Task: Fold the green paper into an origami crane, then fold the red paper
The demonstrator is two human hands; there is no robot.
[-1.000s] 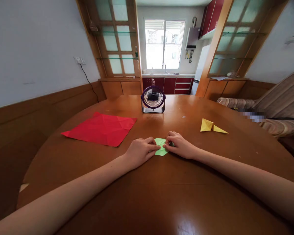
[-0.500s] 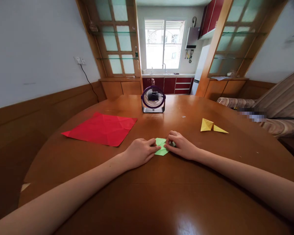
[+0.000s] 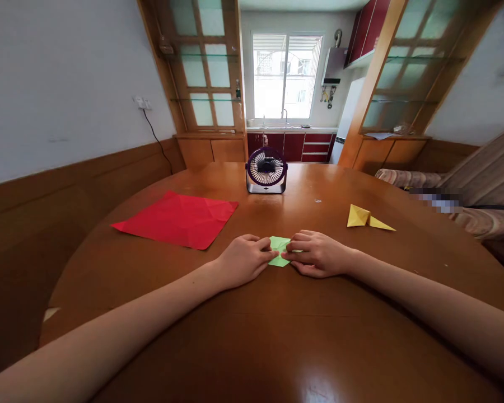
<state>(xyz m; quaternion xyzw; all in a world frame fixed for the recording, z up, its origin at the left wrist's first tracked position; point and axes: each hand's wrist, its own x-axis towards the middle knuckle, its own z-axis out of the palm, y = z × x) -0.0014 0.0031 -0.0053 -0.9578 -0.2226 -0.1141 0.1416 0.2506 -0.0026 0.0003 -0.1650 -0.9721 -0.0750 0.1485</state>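
A small folded sheet of light green paper lies on the brown wooden table, between my two hands. My left hand grips its left edge, thumb and forefinger pressed on the paper. From the other side my right hand holds it, fingers bent over the right part and covering much of it. Crease lines show on the green surface. Further left is a flat red sheet of paper with fold marks. To the right sits a folded yellow paper piece with a pointed tail.
A small purple desk fan stands beyond the green paper, near the table's far side. A white scrap lies right of the fan. Past the table's right edge is a striped sofa. A cable hangs from a wall socket at left.
My right hand has turned and flattened, its fingers now lying further over the green paper's right side. My left hand keeps its hold. The whole view has shifted slightly.
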